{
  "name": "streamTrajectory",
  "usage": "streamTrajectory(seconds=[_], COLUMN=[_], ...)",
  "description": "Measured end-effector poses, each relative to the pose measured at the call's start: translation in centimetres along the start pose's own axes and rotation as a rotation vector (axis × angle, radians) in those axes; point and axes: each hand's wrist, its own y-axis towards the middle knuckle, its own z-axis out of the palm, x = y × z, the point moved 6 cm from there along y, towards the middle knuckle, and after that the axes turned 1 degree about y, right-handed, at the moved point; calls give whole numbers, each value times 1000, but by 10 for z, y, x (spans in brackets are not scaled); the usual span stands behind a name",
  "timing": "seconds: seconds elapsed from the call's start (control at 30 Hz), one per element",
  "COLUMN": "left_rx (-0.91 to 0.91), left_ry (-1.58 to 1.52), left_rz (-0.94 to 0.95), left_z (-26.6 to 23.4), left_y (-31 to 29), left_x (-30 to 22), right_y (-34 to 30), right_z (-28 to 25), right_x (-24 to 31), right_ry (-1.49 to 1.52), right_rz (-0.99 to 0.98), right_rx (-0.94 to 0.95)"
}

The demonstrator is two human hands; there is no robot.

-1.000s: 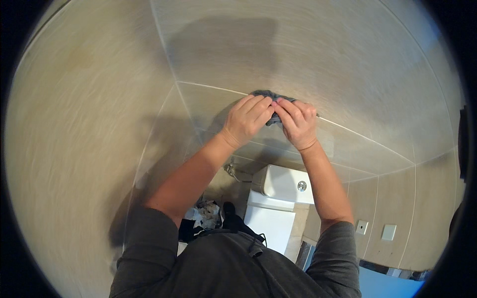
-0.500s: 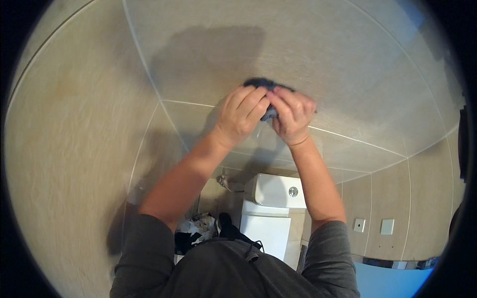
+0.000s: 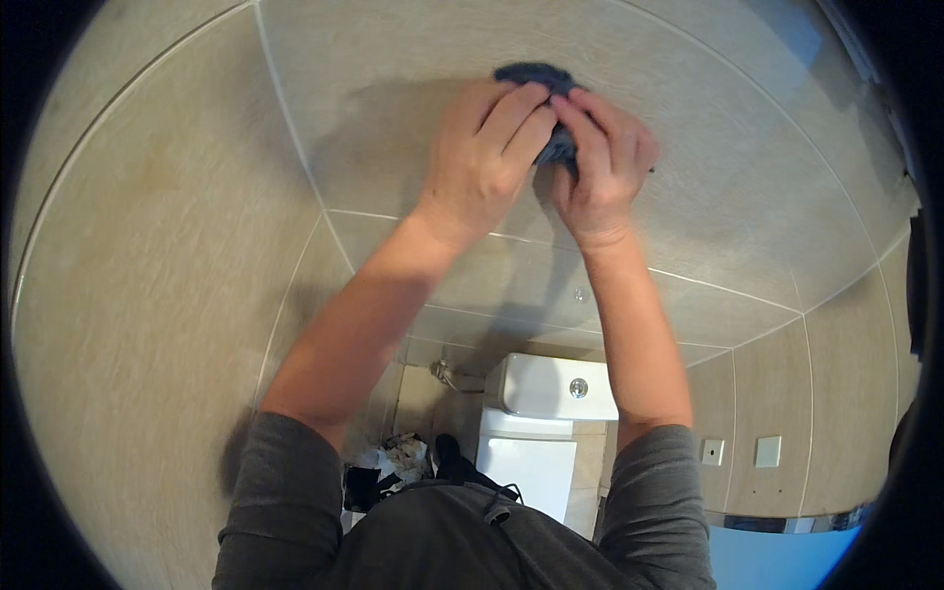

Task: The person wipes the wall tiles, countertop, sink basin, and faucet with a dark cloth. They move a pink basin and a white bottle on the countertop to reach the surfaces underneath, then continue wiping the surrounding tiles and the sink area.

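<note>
A dark grey cloth (image 3: 559, 146) is bunched between my two hands against the beige tiled wall (image 3: 708, 187) in front of me. My left hand (image 3: 484, 147) grips the cloth from its left side, with the fingers bent over it. From the other side my right hand (image 3: 608, 162) presses on it, thumb tucked below and fingers curled. The fingertips of both hands nearly meet over the cloth. Its top edge sticks out above the fingers; the rest is partly hidden beneath them. Both arms are raised and stretched forward.
Below my arms stands a white toilet (image 3: 526, 467), its cistern topped by a round flush button (image 3: 578, 387). Crumpled waste (image 3: 401, 460) lies at the lower left by my foot. A side wall (image 3: 147, 295) rises at left; wall plates (image 3: 768, 451) sit on the right.
Both hands and the cloth have moved higher up the wall and slightly right. My arms reach farther up, and the grip on the cloth looks the same.
</note>
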Motion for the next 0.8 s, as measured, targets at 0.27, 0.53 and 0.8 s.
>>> streamTrajectory(seconds=[0.27, 0.53, 0.8], left_rx=[133, -57, 16], left_ry=[-55, -35, 5], left_rz=[33, 73, 28], left_z=[-5, -5, 5], left_y=[-35, 78, -10], left_x=[-2, 14, -6], right_y=[-28, 79, -5], right_z=[-3, -13, -4], right_x=[8, -27, -13], right_ry=[178, -1, 114], right_rz=[-12, -94, -76], right_rx=[165, -56, 69])
